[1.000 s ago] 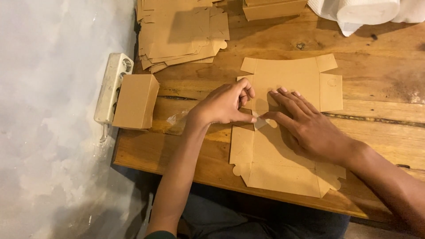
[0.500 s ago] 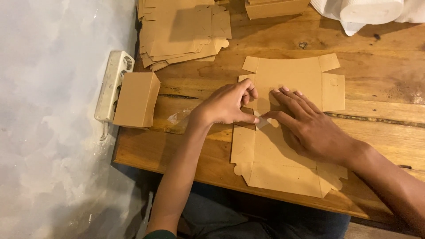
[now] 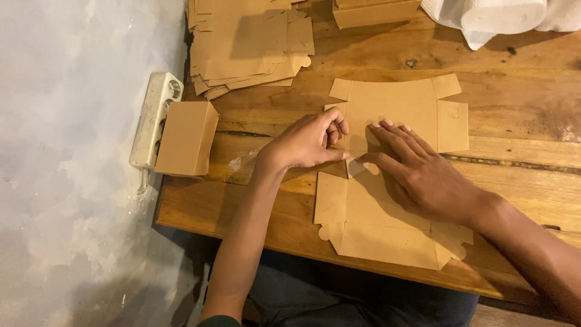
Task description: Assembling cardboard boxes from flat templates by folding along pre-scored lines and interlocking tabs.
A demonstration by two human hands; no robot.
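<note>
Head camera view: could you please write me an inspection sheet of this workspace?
Surface: worn wooden table, cracked along the grain, with stains.
Job's things: flat brown cardboard box blank lying unfolded on the table.
Clutter: stack of flat cardboard blanks at the far left; folded cardboard box at the left edge; another box at the top; white paper roll at the top right.
Grippers: left hand curled, pinching a side flap; right hand flat, pressing the blank down.
Cables: none seen; white power strip beside the table's left edge.
Surroundings: pale mottled floor.
</note>
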